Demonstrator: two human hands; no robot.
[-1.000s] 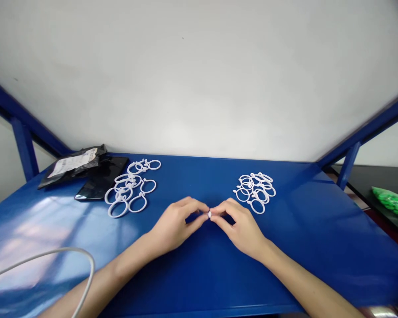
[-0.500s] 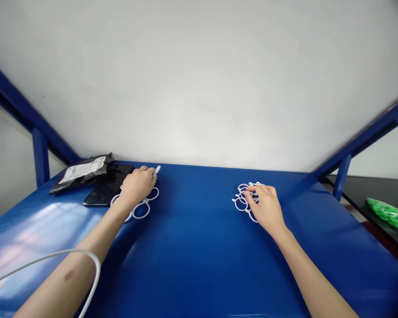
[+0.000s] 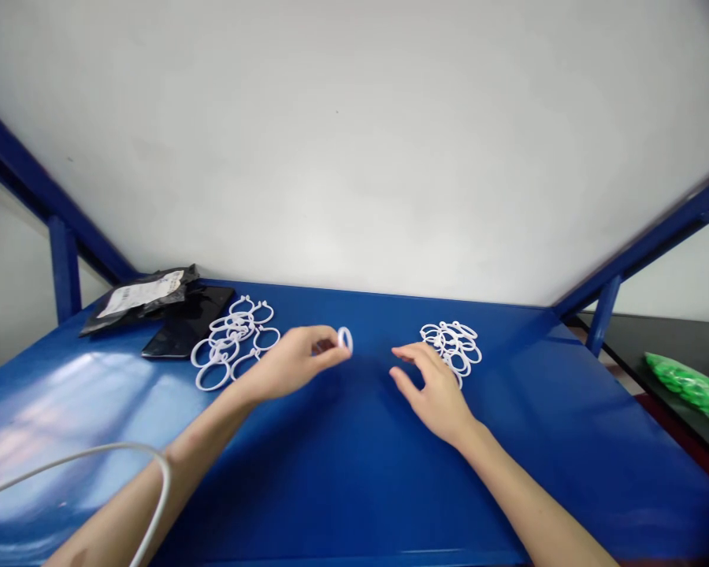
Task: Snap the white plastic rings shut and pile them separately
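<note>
A glossy blue table (image 3: pixel 354 488) fills the lower frame under a plain white wall (image 3: pixel 354 142), with slanted blue struts (image 3: pixel 644 248) at both sides. At centre, the left hand (image 3: pixel 289 366) pinches a white ring (image 3: pixel 344 339) between thumb and fingertips, just above the surface. The right hand (image 3: pixel 434 390) is empty, fingers loosely spread, beside the right heap of rings (image 3: pixel 454 345). At centre left lies the left heap of rings (image 3: pixel 233 342), beside a black bag (image 3: pixel 139 295). A white cable (image 3: pixel 94 461) loops at lower left.

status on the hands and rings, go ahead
Left hand pinching one white ring, upright. Right hand open, empty, beside right ring pile. Left ring pile, phone far left, clear of both hands.
</note>
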